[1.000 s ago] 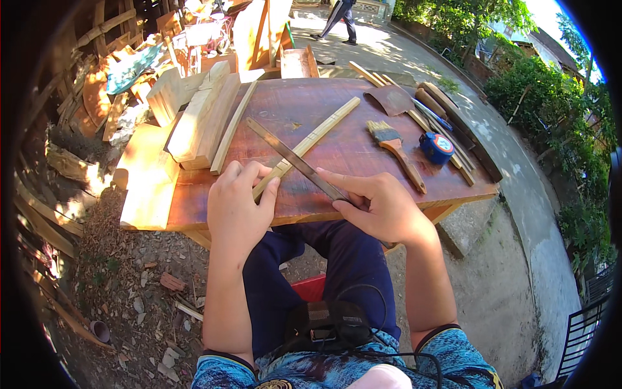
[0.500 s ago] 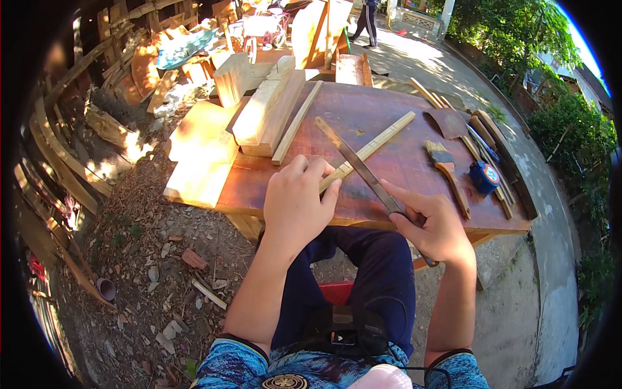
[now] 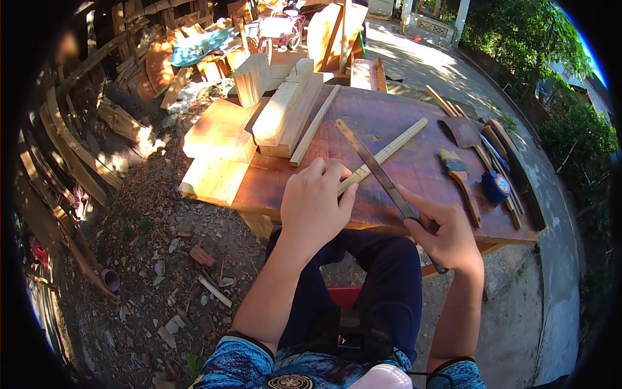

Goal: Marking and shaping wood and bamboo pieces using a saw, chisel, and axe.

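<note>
My left hand [image 3: 316, 206] pinches the near end of a slim square wooden stick [image 3: 400, 140] between thumb and fingers. The stick slants away to the right over the brown table, with faint marks along its length. In my right hand [image 3: 442, 232] is a long flat metal bar that looks like a file [image 3: 363, 153], fingers wrapped round its near end. It lies across the stick, crossing it just beyond my left hand, its far tip pointing up and left. The fingers hide part of its near end.
Thick wooden beams [image 3: 285, 117] and a thin strip [image 3: 315, 126] lie at the table's left. On its right are a paintbrush [image 3: 461, 185], a blue tape measure [image 3: 495, 187], a brown scraper-like blade [image 3: 461, 131] and sticks. Wood scraps lie beyond.
The whole view has shifted, so the table sits farther right. The file has slid slightly against the stick; both hands keep their holds. A walking person in the background is now mostly hidden.
</note>
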Demonstrator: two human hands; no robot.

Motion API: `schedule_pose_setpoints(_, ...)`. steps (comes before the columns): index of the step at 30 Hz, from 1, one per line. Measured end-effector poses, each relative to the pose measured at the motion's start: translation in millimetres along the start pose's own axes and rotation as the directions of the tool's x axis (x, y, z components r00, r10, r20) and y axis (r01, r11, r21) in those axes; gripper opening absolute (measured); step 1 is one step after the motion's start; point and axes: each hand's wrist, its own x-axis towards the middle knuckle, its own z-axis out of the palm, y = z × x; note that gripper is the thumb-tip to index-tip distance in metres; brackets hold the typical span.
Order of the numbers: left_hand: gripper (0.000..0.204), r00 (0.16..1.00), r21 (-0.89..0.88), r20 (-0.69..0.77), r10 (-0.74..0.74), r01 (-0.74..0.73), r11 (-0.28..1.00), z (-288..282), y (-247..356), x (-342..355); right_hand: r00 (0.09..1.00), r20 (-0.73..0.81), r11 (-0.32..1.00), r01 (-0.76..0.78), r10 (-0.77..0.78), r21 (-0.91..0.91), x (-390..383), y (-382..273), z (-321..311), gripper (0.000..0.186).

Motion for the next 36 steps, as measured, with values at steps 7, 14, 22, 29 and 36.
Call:
schedule_pose_setpoints(7,0.013,1.000,0.006,-0.001,0.000,0.000,1.000,-0.5,0.5,-0.1,1.000,-0.015,1.000,-0.017,0.016,-0.010,-0.7,-2.4,0.1,0.060)
schedule_pose_setpoints(14,0.013,1.000,-0.003,-0.005,0.002,-0.002,1.000,-0.4,0.5,-0.4,0.998,-0.014,0.998,-0.055,0.055,-0.021,-2.0,-2.3,-0.1,0.059)
schedule_pose_setpoints(22,0.013,1.000,0.006,-0.021,0.018,-0.018,1.000,0.3,0.2,-0.9,1.000,-0.014,1.000,-0.019,0.019,0.020,-1.6,-1.9,0.8,0.059)
schedule_pose_setpoints(29,0.014,1.000,0.018,-0.010,0.012,-0.012,1.000,-0.3,0.4,-1.1,0.999,-0.016,0.999,-0.034,0.034,0.011,-2.3,-1.7,0.3,0.059)
schedule_pose_setpoints(36,0.014,1.000,0.018,-0.002,0.011,-0.011,1.000,-0.5,0.2,-1.4,1.000,-0.018,1.000,0.000,0.000,0.029,-1.1,-2.4,0.9,0.059)
